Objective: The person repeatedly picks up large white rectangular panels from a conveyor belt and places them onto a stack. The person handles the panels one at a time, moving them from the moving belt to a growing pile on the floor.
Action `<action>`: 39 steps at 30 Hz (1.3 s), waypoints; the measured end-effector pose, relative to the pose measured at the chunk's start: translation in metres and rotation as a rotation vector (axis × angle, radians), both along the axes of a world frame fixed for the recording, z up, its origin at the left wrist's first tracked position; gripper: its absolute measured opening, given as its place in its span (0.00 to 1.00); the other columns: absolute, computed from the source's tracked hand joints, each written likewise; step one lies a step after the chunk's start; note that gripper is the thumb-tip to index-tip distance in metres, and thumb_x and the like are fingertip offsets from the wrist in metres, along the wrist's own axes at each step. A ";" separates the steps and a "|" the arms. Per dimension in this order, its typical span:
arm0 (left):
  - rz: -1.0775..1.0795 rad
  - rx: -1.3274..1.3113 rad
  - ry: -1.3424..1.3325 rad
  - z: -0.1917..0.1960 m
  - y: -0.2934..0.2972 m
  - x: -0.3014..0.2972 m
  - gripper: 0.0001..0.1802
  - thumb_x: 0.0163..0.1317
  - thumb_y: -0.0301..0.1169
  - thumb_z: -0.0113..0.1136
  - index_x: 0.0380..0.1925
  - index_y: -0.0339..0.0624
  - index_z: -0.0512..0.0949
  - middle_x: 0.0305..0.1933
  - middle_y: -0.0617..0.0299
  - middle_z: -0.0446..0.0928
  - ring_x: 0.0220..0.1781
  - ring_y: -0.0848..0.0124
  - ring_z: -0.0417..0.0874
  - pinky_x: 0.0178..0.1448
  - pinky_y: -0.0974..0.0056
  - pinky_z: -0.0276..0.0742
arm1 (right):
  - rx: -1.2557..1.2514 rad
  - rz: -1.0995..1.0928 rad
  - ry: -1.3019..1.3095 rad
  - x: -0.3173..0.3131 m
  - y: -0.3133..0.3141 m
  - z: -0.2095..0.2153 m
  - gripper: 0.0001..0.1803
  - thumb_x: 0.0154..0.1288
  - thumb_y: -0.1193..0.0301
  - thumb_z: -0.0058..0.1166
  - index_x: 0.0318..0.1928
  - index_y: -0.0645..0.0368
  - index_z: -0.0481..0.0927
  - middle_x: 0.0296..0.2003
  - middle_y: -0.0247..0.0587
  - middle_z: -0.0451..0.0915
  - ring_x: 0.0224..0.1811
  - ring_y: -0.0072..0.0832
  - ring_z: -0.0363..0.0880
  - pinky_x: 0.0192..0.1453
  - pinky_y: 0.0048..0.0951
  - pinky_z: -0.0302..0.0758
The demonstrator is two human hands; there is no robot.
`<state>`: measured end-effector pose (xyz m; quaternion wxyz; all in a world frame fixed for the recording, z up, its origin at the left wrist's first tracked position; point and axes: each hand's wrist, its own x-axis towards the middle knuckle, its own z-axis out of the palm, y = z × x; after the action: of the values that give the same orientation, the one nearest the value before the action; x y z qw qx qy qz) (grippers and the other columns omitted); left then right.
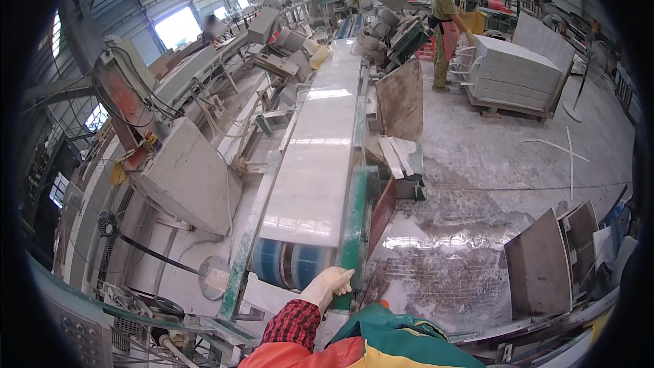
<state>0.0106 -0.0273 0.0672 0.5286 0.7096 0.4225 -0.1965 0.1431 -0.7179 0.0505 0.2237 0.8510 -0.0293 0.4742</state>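
My left hand (330, 283), in a cream work glove below a red-and-black checked cuff, rests at the near end of a conveyor. Its fingers curl closed at the green side rail (351, 225), and the fingertips are partly hidden. Just beside the hand are the conveyor's blue belts (308, 263). On them lies a long, shiny white stone slab (308, 176), stretching away from me. My right hand does not show. A green and yellow apron (392, 337) fills the lower edge.
Machine heads with motors (289, 42) flank the conveyor farther off. At right, a co-worker (445, 31) stands by a stack of pale slabs (511, 71) on a pallet. Brown boards (539, 266) lean at the near right. A grey stone-like block (187, 174) stands left of the conveyor.
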 end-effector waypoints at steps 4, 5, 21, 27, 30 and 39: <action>0.004 0.015 -0.054 0.011 -0.004 -0.001 0.32 0.70 0.52 0.40 0.24 0.37 0.83 0.23 0.56 0.82 0.21 0.66 0.82 0.30 0.63 0.80 | 0.050 -0.002 0.014 -0.002 -0.002 0.001 0.21 0.64 0.61 0.60 0.55 0.52 0.72 0.44 0.51 0.79 0.40 0.40 0.81 0.38 0.45 0.77; 0.006 0.009 -0.039 0.006 -0.002 -0.001 0.32 0.70 0.51 0.41 0.23 0.37 0.83 0.23 0.56 0.82 0.21 0.66 0.82 0.30 0.63 0.80 | 0.063 0.000 0.018 -0.002 -0.002 0.002 0.21 0.64 0.62 0.60 0.55 0.52 0.72 0.44 0.51 0.79 0.40 0.40 0.81 0.38 0.45 0.77; 0.058 -0.016 -0.017 0.011 -0.003 0.001 0.31 0.70 0.51 0.43 0.25 0.35 0.82 0.26 0.56 0.83 0.23 0.67 0.81 0.31 0.63 0.79 | 0.268 0.001 0.073 -0.003 0.002 0.004 0.24 0.64 0.63 0.60 0.59 0.49 0.69 0.45 0.50 0.78 0.40 0.39 0.81 0.39 0.45 0.78; 0.033 -0.016 -0.041 0.017 -0.003 -0.001 0.31 0.70 0.51 0.42 0.26 0.35 0.83 0.26 0.56 0.83 0.23 0.66 0.82 0.32 0.63 0.79 | 0.344 -0.001 0.097 -0.002 0.002 0.005 0.26 0.64 0.64 0.60 0.60 0.49 0.68 0.46 0.49 0.78 0.41 0.38 0.81 0.39 0.45 0.78; 0.039 -0.024 -0.027 0.013 -0.002 0.000 0.32 0.70 0.51 0.42 0.26 0.35 0.83 0.26 0.56 0.83 0.23 0.66 0.82 0.32 0.63 0.79 | 0.377 -0.002 0.108 -0.002 0.002 0.007 0.26 0.64 0.64 0.60 0.61 0.48 0.67 0.46 0.49 0.78 0.41 0.38 0.81 0.40 0.45 0.79; 0.026 -0.026 -0.039 0.007 0.000 -0.003 0.32 0.69 0.52 0.41 0.26 0.36 0.84 0.26 0.56 0.83 0.23 0.65 0.82 0.33 0.62 0.79 | 0.493 0.005 0.140 -0.001 0.004 0.009 0.29 0.64 0.65 0.60 0.63 0.47 0.65 0.47 0.48 0.77 0.41 0.37 0.81 0.40 0.45 0.79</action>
<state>0.0080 -0.0276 0.0744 0.5485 0.7008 0.4188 -0.1809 0.1423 -0.7141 0.0596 0.0098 0.9106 -0.1263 0.3934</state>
